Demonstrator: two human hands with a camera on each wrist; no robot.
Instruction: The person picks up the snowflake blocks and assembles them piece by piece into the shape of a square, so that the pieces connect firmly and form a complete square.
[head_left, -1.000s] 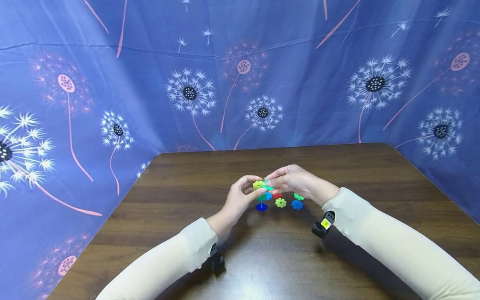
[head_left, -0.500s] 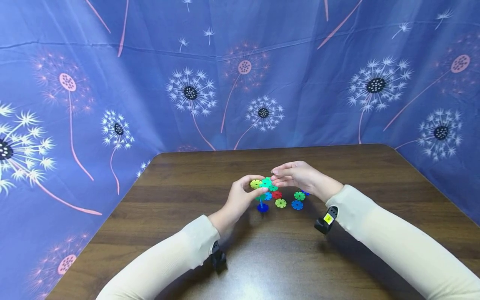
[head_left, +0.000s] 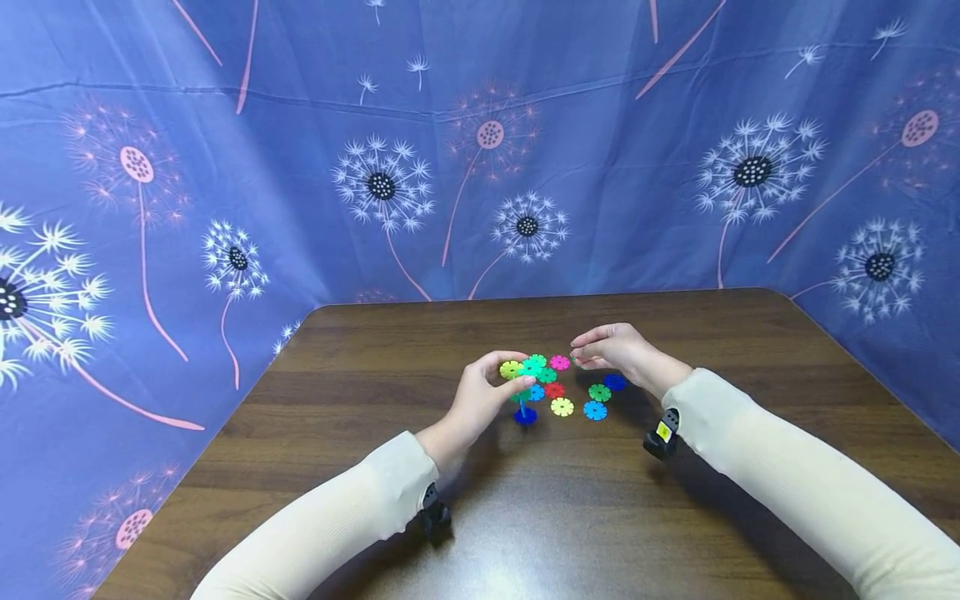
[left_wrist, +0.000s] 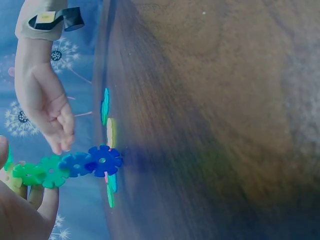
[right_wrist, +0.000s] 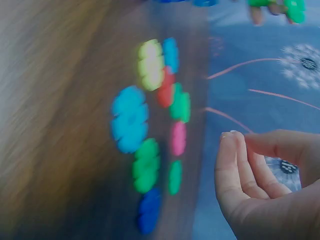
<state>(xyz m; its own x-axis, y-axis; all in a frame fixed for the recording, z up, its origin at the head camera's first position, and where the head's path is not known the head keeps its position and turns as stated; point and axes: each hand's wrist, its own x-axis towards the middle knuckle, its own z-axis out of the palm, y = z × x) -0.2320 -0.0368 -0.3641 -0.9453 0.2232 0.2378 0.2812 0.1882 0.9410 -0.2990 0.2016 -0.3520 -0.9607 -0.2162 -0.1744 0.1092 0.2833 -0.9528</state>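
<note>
Left hand (head_left: 474, 390), one: grasping the upper part of the chain between thumb and fingers.
Chain of notched, round plastic discs (left_wrist: 54, 171), one: held above the brown wood-grain table (head_left: 360, 383); at least five discs, namely one dark blue, one blue, two green, one yellow.
Loose discs just right of chain: one light-blue (head_left: 537, 392), one red (head_left: 555, 390), one pink (head_left: 560, 362), one yellow (head_left: 562, 407); overlapping green discs (right_wrist: 180, 105), number unclear.
Loose discs farther right of chain: one sky-blue (head_left: 595, 410), one leaf-green (head_left: 599, 392), one navy (head_left: 615, 382).
Right hand (head_left: 626, 354), one: right of chain, released, fingers loosely bent.
Blue dandelion-print cloth (head_left: 630, 167), one: behind chain.
</note>
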